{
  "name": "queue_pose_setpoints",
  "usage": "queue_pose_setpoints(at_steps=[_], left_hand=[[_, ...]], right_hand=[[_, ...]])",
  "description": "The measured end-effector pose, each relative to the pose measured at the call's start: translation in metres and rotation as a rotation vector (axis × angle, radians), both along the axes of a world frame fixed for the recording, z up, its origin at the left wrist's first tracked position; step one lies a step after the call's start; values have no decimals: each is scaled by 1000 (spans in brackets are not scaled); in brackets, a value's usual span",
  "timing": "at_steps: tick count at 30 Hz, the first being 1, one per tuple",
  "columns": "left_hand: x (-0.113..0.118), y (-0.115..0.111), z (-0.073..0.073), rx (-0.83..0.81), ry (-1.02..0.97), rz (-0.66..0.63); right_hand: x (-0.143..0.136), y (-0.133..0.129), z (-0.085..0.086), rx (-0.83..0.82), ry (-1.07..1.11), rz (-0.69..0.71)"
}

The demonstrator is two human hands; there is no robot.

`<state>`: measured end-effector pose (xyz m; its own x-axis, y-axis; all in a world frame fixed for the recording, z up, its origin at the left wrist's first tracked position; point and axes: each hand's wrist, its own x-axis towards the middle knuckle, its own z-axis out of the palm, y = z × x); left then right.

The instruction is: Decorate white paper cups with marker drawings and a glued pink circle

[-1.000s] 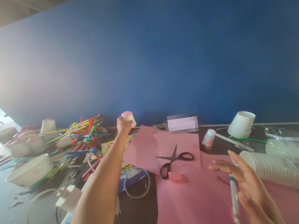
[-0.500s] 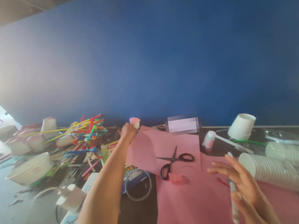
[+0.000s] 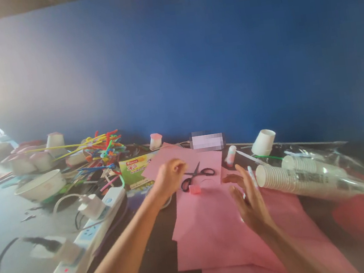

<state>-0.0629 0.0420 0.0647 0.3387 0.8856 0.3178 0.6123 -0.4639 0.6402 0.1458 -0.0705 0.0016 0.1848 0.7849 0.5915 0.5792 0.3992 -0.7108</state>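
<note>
My left hand [image 3: 170,177] hovers over the left part of the pink paper [image 3: 212,236], its fingers curled in; whether they hold anything is hidden. My right hand [image 3: 250,199] is above the paper's right side with fingers apart, near a white pen [image 3: 252,175] lying behind it. Between the hands lie black scissors [image 3: 196,175], blades apart, and a small pink piece [image 3: 195,189]. A small white cup with a pink top [image 3: 156,141] stands at the back, by the blue wall.
Pipe cleaners [image 3: 105,147], a bowl [image 3: 42,187] and a power strip [image 3: 90,233] are at the left. A glue stick [image 3: 231,156], an upturned white cup [image 3: 263,142] and stacked paper cups in plastic [image 3: 283,179] lie at the right.
My left hand has let go of the pink-topped cup and come back toward me over the paper. My right hand stays open beside the pen. The view has shifted.
</note>
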Motion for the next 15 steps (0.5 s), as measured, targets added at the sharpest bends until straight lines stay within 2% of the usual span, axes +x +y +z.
queue_pose_setpoints(at_steps=[3,7,12,15], left_hand=[[8,-32,-23,-5,16,-77],[17,-44,-43,93,183,-77],[27,-44,-48,134,476,-43],[29,-38,-47,93,598,-31]], right_hand=[[-1,2,-2,13,-4,-8],[4,5,-1,46,-17,-85],[17,12,-3,76,-47,-200],[22,14,-3,112,-79,-230]])
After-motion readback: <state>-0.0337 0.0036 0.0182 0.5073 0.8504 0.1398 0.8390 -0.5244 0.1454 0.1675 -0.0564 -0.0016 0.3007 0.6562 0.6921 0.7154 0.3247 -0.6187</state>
